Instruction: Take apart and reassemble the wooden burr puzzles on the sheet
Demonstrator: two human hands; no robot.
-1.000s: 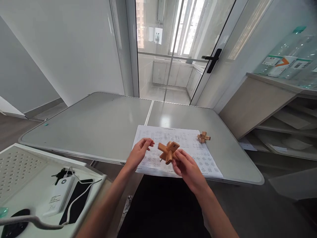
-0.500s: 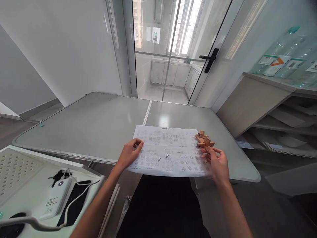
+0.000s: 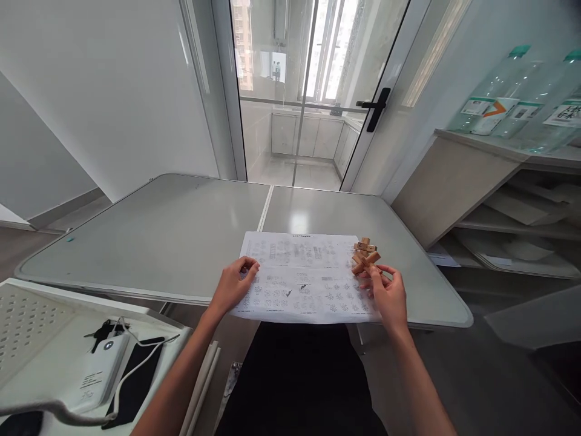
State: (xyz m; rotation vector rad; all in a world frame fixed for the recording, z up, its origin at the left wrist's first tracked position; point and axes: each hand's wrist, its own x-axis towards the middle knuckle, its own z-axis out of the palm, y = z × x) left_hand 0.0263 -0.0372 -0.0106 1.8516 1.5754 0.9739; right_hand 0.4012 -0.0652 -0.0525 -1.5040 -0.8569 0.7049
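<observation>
A printed paper sheet (image 3: 302, 275) full of small diagrams lies at the near edge of a grey table (image 3: 181, 230). My left hand (image 3: 233, 284) has its fingers curled and rests on the sheet's left edge, pinching it. Two wooden cross-shaped puzzles sit close together at the sheet's right edge. The far wooden puzzle (image 3: 365, 245) stands alone. The fingertips of my right hand (image 3: 385, 292) are closed on the near wooden puzzle (image 3: 365, 261), which rests on the paper.
At the lower left, a white perforated stand (image 3: 27, 315) carries a power bank (image 3: 97, 372), a cable, keys and a dark phone. Wooden shelves (image 3: 499, 206) with plastic bottles (image 3: 494, 103) stand to the right. A glass door (image 3: 313, 91) is behind the table.
My right hand carried the wooden puzzle from mid-air above the sheet to the right and set it down beside the other one. My left hand dropped onto the sheet's left edge.
</observation>
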